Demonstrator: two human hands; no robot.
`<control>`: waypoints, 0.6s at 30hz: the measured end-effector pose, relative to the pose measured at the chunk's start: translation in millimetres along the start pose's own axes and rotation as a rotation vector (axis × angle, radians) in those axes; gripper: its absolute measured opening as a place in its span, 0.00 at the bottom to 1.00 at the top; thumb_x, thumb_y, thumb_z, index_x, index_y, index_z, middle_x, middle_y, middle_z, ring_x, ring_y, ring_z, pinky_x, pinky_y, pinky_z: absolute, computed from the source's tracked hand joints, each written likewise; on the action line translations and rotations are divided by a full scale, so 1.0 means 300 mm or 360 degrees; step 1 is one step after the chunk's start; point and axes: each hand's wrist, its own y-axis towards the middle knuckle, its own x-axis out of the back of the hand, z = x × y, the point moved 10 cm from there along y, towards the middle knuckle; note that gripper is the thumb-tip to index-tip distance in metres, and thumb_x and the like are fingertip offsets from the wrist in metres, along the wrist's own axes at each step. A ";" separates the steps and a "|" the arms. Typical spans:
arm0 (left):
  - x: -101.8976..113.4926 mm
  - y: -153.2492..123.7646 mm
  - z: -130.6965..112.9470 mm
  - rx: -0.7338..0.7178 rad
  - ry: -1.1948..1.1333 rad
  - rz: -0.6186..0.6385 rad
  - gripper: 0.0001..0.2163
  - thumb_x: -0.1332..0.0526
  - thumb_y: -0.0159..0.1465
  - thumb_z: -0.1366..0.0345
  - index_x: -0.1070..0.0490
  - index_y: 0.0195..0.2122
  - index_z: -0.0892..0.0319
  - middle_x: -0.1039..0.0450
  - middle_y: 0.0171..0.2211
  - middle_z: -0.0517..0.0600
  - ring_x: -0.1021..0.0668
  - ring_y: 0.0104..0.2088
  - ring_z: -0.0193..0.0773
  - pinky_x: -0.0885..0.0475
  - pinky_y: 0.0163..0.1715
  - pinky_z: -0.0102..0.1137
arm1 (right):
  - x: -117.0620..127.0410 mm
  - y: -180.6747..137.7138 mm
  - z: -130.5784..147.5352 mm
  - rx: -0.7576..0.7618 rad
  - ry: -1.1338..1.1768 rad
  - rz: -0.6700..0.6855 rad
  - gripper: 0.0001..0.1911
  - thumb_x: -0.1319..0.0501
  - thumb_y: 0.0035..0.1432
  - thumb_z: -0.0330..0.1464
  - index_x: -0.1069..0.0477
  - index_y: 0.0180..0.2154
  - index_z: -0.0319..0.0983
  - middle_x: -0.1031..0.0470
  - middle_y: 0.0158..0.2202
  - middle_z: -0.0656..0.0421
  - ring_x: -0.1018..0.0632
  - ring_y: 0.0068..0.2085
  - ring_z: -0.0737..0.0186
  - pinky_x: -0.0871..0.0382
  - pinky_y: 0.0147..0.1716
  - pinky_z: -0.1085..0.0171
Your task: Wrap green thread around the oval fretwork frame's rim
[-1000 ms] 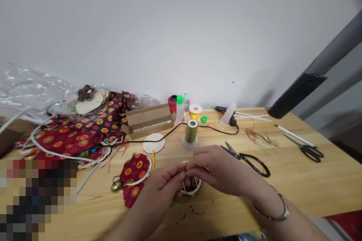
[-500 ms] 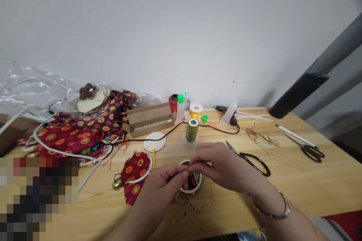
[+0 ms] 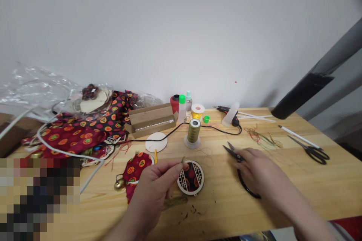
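Tabletop [image 3: 283,180], right fingers [image 3: 243,158] on black scissors [image 3: 232,152]

The scissors [image 3: 232,151] are black; the disc [image 3: 190,177] shows a white lattice over dark red cloth with orange dots. The spool [image 3: 194,130] is olive green, the tabletop [image 3: 296,188] pale wood with grain.

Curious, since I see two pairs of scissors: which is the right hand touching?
The black-handled scissors near the middle, under the right hand; the other dark pair lies apart, far right.
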 end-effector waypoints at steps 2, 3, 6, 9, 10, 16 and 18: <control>0.011 0.007 0.004 -0.0009 -0.0036 -0.0031 0.12 0.30 0.47 0.59 0.20 0.28 0.63 0.41 0.12 0.41 0.47 0.15 0.23 0.55 0.14 0.22 | -0.046 -0.049 -0.069 -0.0114 -0.0080 0.0124 0.10 0.46 0.54 0.28 0.28 0.37 0.35 0.25 0.38 0.48 0.25 0.41 0.49 0.30 0.41 0.53; 0.013 0.009 0.006 -0.0013 -0.0053 -0.0040 0.13 0.30 0.47 0.59 0.20 0.28 0.64 0.41 0.12 0.41 0.46 0.15 0.23 0.54 0.14 0.22 | -0.062 -0.071 -0.095 -0.0153 -0.0098 0.0150 0.11 0.45 0.54 0.29 0.28 0.38 0.36 0.25 0.39 0.48 0.25 0.42 0.50 0.29 0.41 0.54; 0.014 0.014 0.012 -0.0019 -0.0088 -0.0047 0.13 0.30 0.47 0.59 0.20 0.28 0.64 0.41 0.12 0.41 0.46 0.15 0.23 0.54 0.14 0.22 | -0.087 -0.117 -0.160 -0.0289 -0.0178 0.0131 0.15 0.45 0.53 0.30 0.29 0.43 0.34 0.27 0.46 0.45 0.27 0.47 0.48 0.32 0.46 0.54; 0.012 0.013 0.015 -0.0021 -0.0099 -0.0050 0.14 0.30 0.47 0.58 0.20 0.29 0.64 0.44 0.11 0.39 0.47 0.15 0.23 0.54 0.14 0.22 | -0.106 -0.130 -0.183 -0.0335 -0.0236 0.0126 0.19 0.46 0.53 0.30 0.32 0.47 0.31 0.29 0.48 0.43 0.29 0.50 0.46 0.33 0.49 0.53; 0.013 0.012 0.014 -0.0028 -0.0098 -0.0055 0.14 0.30 0.47 0.58 0.20 0.29 0.64 0.44 0.11 0.39 0.47 0.15 0.23 0.54 0.14 0.22 | -0.108 -0.129 -0.182 -0.0330 -0.0245 0.0120 0.19 0.47 0.54 0.30 0.33 0.48 0.31 0.30 0.49 0.43 0.29 0.50 0.46 0.34 0.49 0.52; 0.020 0.005 0.008 -0.0047 -0.0077 -0.0074 0.15 0.30 0.47 0.58 0.20 0.30 0.65 0.38 0.14 0.42 0.46 0.15 0.22 0.52 0.14 0.21 | -0.098 -0.110 -0.160 -0.0295 -0.0233 0.0113 0.23 0.47 0.52 0.28 0.36 0.50 0.29 0.29 0.47 0.43 0.28 0.48 0.46 0.34 0.49 0.50; 0.023 0.006 0.009 -0.0048 -0.0082 -0.0074 0.15 0.30 0.47 0.57 0.21 0.30 0.65 0.41 0.13 0.40 0.46 0.15 0.22 0.52 0.14 0.21 | -0.094 -0.105 -0.159 -0.0301 -0.0214 0.0119 0.24 0.47 0.50 0.28 0.37 0.51 0.28 0.29 0.47 0.43 0.28 0.48 0.46 0.34 0.49 0.51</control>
